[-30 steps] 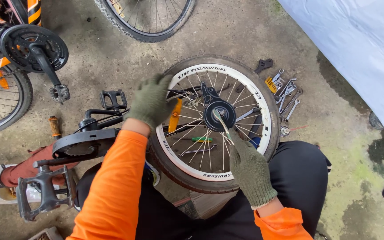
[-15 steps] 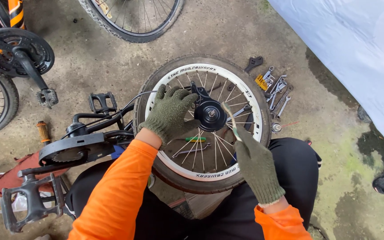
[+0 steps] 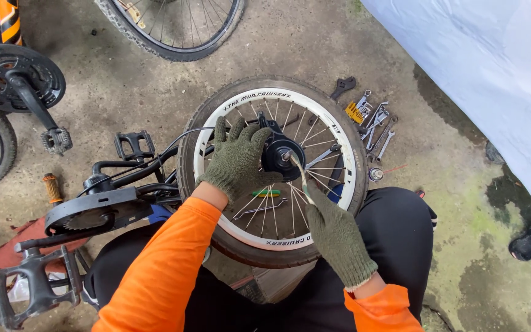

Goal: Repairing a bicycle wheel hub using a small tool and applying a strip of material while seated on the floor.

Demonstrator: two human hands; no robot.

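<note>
A small bicycle wheel [image 3: 228,110] with a white-walled tyre lies flat over my lap. My left hand [image 3: 236,161], in a green knit glove, rests spread on the spokes just left of the black hub [image 3: 278,155]. In the same kind of glove, my right hand [image 3: 334,232] is closed on a thin metal tool [image 3: 299,171] whose tip touches the hub's axle. Both sleeves are orange.
Several wrenches and small tools [image 3: 373,126] lie on the concrete to the right of the wheel. A bike frame with crank and pedals [image 3: 87,209] sits at my left. Another wheel [image 3: 173,27] is at the top, a chainring with pedal [image 3: 16,77] top left, a white sheet [image 3: 493,74] right.
My left hand slid from the tyre's left rim onto the spokes beside the hub. The right hand stayed at the hub with its tool. The view shifted slightly.
</note>
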